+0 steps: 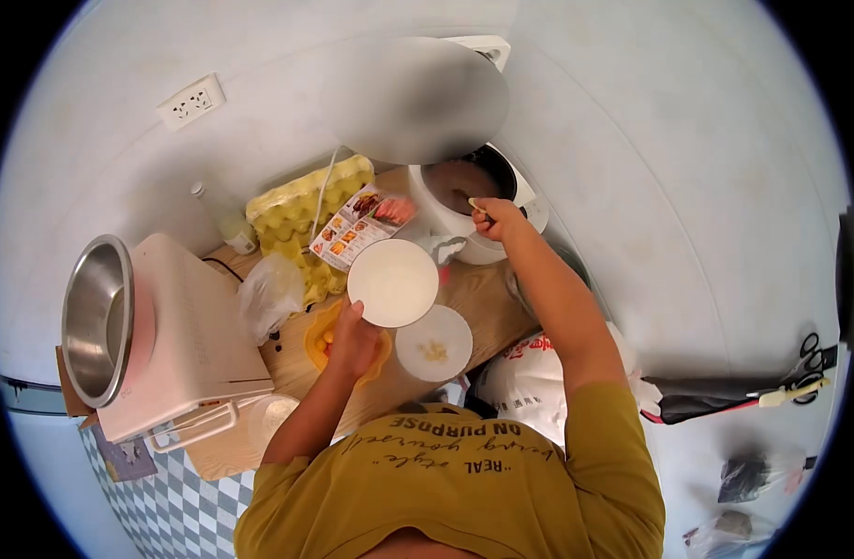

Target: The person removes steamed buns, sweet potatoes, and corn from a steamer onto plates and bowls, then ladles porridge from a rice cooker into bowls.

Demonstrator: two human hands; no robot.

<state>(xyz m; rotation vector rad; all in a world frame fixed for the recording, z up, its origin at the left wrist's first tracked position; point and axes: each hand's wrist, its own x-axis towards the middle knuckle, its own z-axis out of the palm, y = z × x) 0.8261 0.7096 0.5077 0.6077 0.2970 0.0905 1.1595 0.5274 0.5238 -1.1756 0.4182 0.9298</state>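
Observation:
My left hand grips the near edge of a round white bowl, held above the wooden table. My right hand is closed on a utensil handle over the open rice cooker; the utensil's lower end reaches into the dark inner pot, which holds brownish contents. Below the white bowl, a white plate carries small pale pieces. Partly behind my left hand and forearm, an orange-yellow basket holds yellow and red items.
Behind stand yellow egg trays, a printed leaflet and a bottle. At left, a steel bowl rests on a white appliance. A blurred grey round shape hangs above the cooker. A white sack lies at right.

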